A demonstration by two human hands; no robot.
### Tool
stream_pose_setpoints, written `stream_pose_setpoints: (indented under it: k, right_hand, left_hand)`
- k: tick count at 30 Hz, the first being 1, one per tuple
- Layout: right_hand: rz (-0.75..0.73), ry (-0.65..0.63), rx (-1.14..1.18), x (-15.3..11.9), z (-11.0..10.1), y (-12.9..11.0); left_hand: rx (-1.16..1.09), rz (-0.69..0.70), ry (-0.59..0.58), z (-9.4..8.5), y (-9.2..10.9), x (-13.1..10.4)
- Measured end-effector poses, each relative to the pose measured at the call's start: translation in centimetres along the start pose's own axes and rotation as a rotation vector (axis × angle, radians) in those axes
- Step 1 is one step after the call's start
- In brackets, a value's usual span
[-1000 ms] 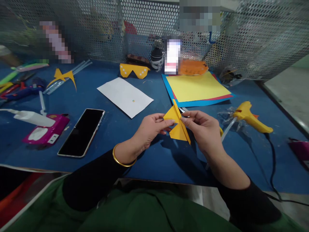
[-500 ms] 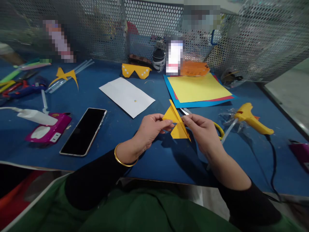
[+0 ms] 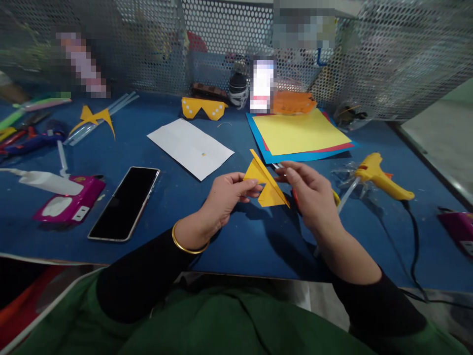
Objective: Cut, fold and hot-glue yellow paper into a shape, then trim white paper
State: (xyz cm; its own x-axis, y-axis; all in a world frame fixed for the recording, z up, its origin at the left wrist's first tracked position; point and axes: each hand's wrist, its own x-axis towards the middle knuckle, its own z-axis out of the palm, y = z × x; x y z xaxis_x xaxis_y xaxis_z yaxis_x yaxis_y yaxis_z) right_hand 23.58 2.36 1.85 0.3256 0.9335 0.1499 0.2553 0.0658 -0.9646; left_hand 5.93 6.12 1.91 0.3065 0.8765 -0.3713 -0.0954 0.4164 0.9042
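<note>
My left hand (image 3: 229,196) pinches a folded yellow paper cut-out (image 3: 272,193) between thumb and fingers, holding it above the table. The paper has a notch in its lower side and a narrow folded strip along its right edge. My right hand (image 3: 308,190) is just right of the paper, apart from it, fingers loosely bent and nothing visible in them. Under that hand lie scissors (image 3: 337,198), with a yellow and red handle partly hidden. A yellow paper mask shape (image 3: 204,108) with white squares stands at the back.
A white sheet (image 3: 190,148), a phone (image 3: 125,203) and a purple power socket (image 3: 76,197) lie to the left. Stacked coloured sheets (image 3: 303,133) lie behind my hands. A yellow glue gun (image 3: 384,177) with a black cord is right. Yellow offcuts (image 3: 94,118) rest on clear glue sticks.
My right hand has let go of the yellow paper's edge and moved slightly away from it. My left hand still holds the paper. The whole view has shifted a little.
</note>
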Motion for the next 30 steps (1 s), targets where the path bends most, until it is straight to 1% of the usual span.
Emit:
stream_pose_setpoints:
  k: [2, 3, 7, 9, 10, 13, 15, 16, 21, 24, 27, 30]
  right_hand:
    - [-0.052, 0.129, 0.005, 0.1, -0.3, -0.1]
    - [-0.062, 0.160, 0.009, 0.1, -0.5, -0.1]
    - [-0.083, 0.200, 0.028, 0.2, -0.7, 0.0]
    - [-0.081, 0.163, 0.034, 0.4, -0.6, 0.1]
    - [-0.059, 0.113, 0.058, 0.4, -0.4, 0.2]
    - [0.073, -0.050, 0.127, 0.4, -0.1, 0.5]
    - [0.155, -0.123, 0.107, 0.3, 0.1, 0.6]
    - [0.172, -0.142, 0.095, 0.2, 0.2, 0.7]
    - [0.141, -0.138, 0.044, -0.2, 0.4, 0.7]
    - [0.127, -0.143, 0.010, -0.2, 0.4, 0.4]
    - [0.079, -0.127, -0.014, 0.0, 0.3, 0.3]
    - [0.068, -0.109, 0.037, 0.2, 0.1, 0.2]
  left_hand:
    - [-0.036, -0.023, 0.004, -0.1, 0.0, 0.1]
    - [-0.046, -0.030, 0.003, -0.1, 0.0, 0.1]
    - [-0.050, -0.039, -0.010, 0.0, 0.0, 0.0]
    - [-0.045, -0.041, -0.012, 0.1, 0.0, -0.1]
    - [-0.044, -0.042, -0.013, 0.1, 0.0, -0.1]
    - [-0.028, -0.035, -0.033, 0.1, 0.0, -0.1]
    - [-0.003, -0.026, -0.053, 0.1, -0.1, -0.1]
    - [0.013, -0.022, -0.061, 0.1, -0.1, -0.1]
    - [0.072, 0.006, -0.072, 0.3, -0.3, -0.2]
    - [0.100, 0.065, -0.040, 0.2, -0.4, -0.2]
    - [0.093, 0.105, -0.014, 0.2, -0.3, -0.2]
    - [0.080, 0.099, -0.006, 0.2, -0.2, -0.2]
